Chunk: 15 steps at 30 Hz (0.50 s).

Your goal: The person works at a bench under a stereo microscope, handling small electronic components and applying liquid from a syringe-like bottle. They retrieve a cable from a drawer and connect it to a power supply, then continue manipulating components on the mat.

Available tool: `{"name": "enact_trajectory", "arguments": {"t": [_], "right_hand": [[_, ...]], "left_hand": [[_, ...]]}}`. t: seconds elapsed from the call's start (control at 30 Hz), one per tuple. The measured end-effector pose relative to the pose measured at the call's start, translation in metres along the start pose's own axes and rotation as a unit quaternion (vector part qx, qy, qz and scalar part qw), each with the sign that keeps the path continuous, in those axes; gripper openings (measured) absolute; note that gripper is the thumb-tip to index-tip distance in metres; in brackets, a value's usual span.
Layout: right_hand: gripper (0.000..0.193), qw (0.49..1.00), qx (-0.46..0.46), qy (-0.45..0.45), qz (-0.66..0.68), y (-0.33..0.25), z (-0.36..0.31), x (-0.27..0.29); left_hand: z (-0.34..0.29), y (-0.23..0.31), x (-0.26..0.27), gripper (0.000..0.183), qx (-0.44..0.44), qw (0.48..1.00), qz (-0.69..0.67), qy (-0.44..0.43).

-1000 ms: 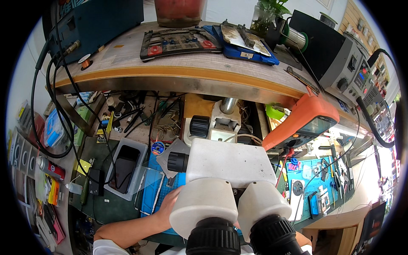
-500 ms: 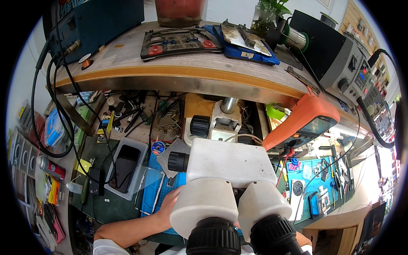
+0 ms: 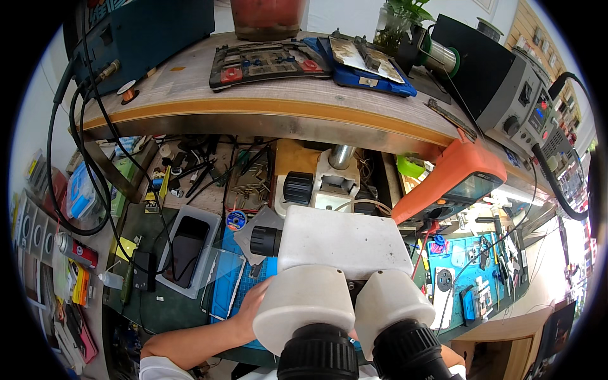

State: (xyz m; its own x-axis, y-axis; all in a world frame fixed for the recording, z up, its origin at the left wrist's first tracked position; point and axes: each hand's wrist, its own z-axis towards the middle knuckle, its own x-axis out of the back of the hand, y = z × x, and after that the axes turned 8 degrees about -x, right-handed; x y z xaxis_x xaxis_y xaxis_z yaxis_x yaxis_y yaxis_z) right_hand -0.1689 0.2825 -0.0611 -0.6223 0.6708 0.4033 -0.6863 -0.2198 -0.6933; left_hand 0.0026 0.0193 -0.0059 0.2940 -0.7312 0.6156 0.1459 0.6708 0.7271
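A white stereo microscope (image 3: pixel 345 244) with black eyepieces fills the lower middle and blocks the view of the work beneath it. My left hand (image 3: pixel 254 303) reaches in behind its left eyepiece housing; only the back of the hand and the wrist show, and the fingers are hidden. Under that hand lies a blue work mat (image 3: pixel 229 278). My right hand is behind the microscope, apart from a small sliver of skin (image 3: pixel 353 334) between the eyepieces; part of the right arm (image 3: pixel 452 356) appears at the lower right. What either hand holds cannot be made out.
Left of the microscope, a dark phone (image 3: pixel 190 244) lies in a clear plastic tray (image 3: pixel 212 221). An orange multimeter (image 3: pixel 453 180) leans at the right under the wooden shelf (image 3: pixel 285 104). Tools cover a second blue mat (image 3: pixel 462 253). Black cables (image 3: pixel 82 164) hang at the left.
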Motion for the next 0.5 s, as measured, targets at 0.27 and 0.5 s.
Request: {"name": "enact_trajectory", "arguments": {"t": [0.27,0.5], "right_hand": [[0.033,1.0,-0.002,-0.008,0.001,0.0018,-0.0055,0.0007],[0.033,1.0,-0.016,-0.013,0.018,0.0024,-0.0065,0.0017]], "left_hand": [[-0.0011,-0.0064,-0.0022,0.046,-0.048,0.998,-0.031,0.02],[-0.0008,-0.0053,-0.0015,0.045,-0.063,0.996,-0.047,0.03]]}}
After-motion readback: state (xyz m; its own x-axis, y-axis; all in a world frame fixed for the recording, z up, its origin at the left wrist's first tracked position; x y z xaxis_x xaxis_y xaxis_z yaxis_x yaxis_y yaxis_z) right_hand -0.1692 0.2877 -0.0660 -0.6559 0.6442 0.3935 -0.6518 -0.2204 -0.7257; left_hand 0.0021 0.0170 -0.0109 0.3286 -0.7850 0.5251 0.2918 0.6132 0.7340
